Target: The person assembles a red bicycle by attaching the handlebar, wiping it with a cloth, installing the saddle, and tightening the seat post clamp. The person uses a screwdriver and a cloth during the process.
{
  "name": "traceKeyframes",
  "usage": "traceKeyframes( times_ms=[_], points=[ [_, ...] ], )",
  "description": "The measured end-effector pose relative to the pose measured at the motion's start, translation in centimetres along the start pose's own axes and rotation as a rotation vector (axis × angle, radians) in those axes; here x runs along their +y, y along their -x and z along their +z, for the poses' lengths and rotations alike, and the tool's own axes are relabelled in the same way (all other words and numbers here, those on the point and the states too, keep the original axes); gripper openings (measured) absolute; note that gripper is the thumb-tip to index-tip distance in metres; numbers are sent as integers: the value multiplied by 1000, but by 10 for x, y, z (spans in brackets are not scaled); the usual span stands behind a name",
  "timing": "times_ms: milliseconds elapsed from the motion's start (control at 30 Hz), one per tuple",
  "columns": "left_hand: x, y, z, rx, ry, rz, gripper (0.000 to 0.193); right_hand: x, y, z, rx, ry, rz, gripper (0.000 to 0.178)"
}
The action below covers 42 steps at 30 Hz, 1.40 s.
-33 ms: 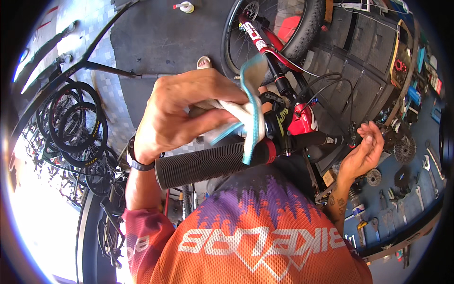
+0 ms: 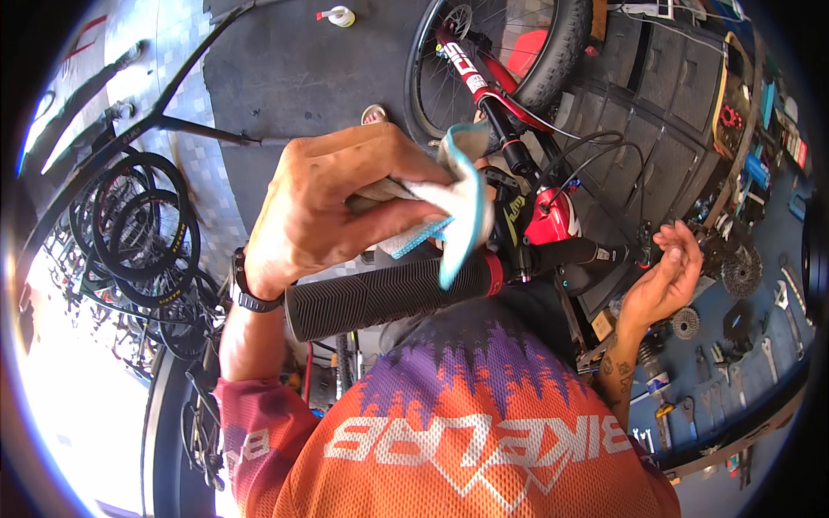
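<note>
My left hand is closed, pinching a bunched white cloth with a light blue edge between thumb and fingers. The cloth's loose folds hang over the inner end of a black ribbed handlebar grip, which has a red collar. Beside it are the bicycle's brake lever and clamp, partly hidden by the cloth. On the other side, my right hand is raised near the far part of the handlebar, its fingers loosely bent and apart, with nothing seen in it.
Ahead, the bike's red fork leads to its front wheel. Dark drawers stand at right, beside a blue bench with wrenches and sprockets. Tyres hang at left near a dark frame tube. A white bottle lies ahead.
The cloth's loose folds have shifted and flattened around my left fingers. Both hands keep nearly the same places.
</note>
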State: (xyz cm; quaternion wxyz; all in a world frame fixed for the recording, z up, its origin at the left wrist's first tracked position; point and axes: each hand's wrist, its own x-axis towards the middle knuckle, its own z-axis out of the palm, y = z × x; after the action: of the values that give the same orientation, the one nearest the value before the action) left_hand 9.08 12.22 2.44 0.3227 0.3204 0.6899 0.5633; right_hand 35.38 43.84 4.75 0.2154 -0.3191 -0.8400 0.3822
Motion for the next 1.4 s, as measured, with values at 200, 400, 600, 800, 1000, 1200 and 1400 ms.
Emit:
traceKeyframes(
  times_ms=[200,400,600,800,1000,1200,1400],
  points=[
    [15,-31,-7,-275,-523,204,29,9,1,-12,69,-19,3,33],
    [30,-48,-40,-565,-106,-85,22,22,6,-33,143,-11,52,33],
    [51,-66,-7,-645,-690,-147,22,32,19,-36,169,-70,112,32],
    [58,-90,7,-727,-788,-233,32,41,37,-50,234,-110,168,32],
    [142,-90,-3,-672,-273,-271,31,65,50,-84,366,-44,256,30],
    [110,-3,122,-358,-1257,-154,74,119,66,-120,392,259,417,37],
    [55,30,198,-335,-951,118,80,156,83,-105,120,108,517,46]
  ],
)
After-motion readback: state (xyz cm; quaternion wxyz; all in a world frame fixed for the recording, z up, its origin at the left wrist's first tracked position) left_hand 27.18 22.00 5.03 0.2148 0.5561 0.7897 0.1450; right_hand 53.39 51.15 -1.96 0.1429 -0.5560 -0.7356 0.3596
